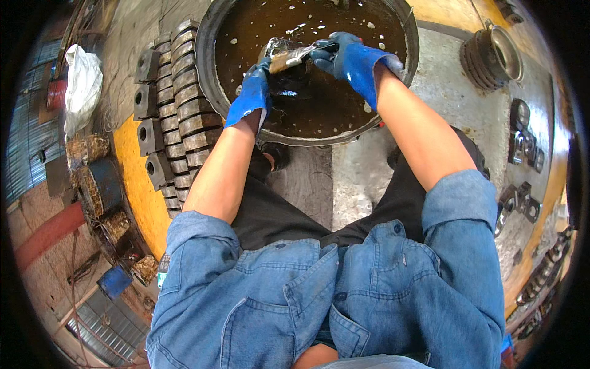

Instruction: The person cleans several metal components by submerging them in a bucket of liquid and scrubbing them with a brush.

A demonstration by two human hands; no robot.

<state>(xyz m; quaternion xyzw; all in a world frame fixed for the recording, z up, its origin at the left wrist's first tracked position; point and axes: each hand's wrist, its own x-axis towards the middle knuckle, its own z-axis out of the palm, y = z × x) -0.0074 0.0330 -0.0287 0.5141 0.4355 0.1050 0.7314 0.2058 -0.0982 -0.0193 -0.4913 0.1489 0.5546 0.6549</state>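
Gripping a paintbrush (298,55) in the right hand (336,56), long axis slanted down toward the left hand (257,79); there, seemingly clasping a wet, shiny part (276,45) beside the bristles (282,62), above a tub (307,141).

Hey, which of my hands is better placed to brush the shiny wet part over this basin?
Probably your right hand: it grips the brush, with its bristles pointing toward your left hand, which seems busy holding the shiny part over the basin.
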